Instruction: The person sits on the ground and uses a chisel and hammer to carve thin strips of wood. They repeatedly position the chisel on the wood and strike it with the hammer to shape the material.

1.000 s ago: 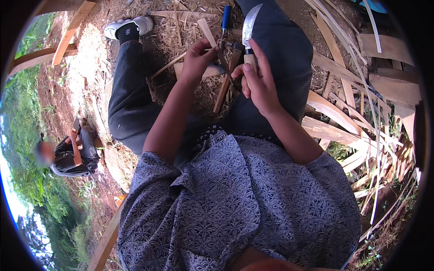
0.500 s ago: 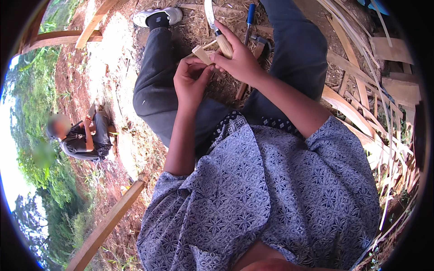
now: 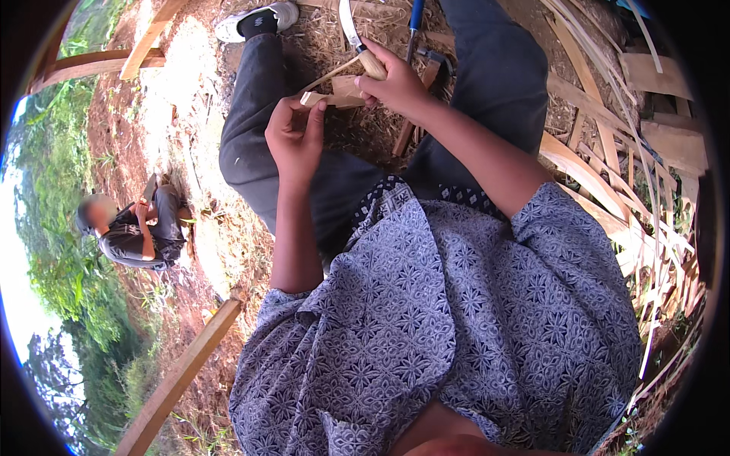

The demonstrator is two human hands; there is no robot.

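Note:
Between my legs, my left hand (image 3: 295,140) pinches a small pale piece of wood (image 3: 313,99) between thumb and fingers. That piece reaches toward my right hand (image 3: 397,85), which is wrapped round the wooden handle (image 3: 372,65) of a knife. The curved knife blade (image 3: 348,24) points away from me, clear of the wood. A pale wooden block (image 3: 347,86) shows between my hands; whether it joins the held piece I cannot tell. My right fingertips are close to its end, and whether they touch it is unclear.
Beyond my right hand lie a hammer (image 3: 430,74) and a blue-handled tool (image 3: 416,15). Wood shavings (image 3: 315,45) cover the ground. Split strips and boards (image 3: 585,178) pile up at the right. At the left are a wooden beam (image 3: 186,372) and a seated person (image 3: 141,228).
My left hand has moved left and slightly nearer, away from my right hand. The wood in it has turned more level. My right hand keeps the knife, which has shifted slightly.

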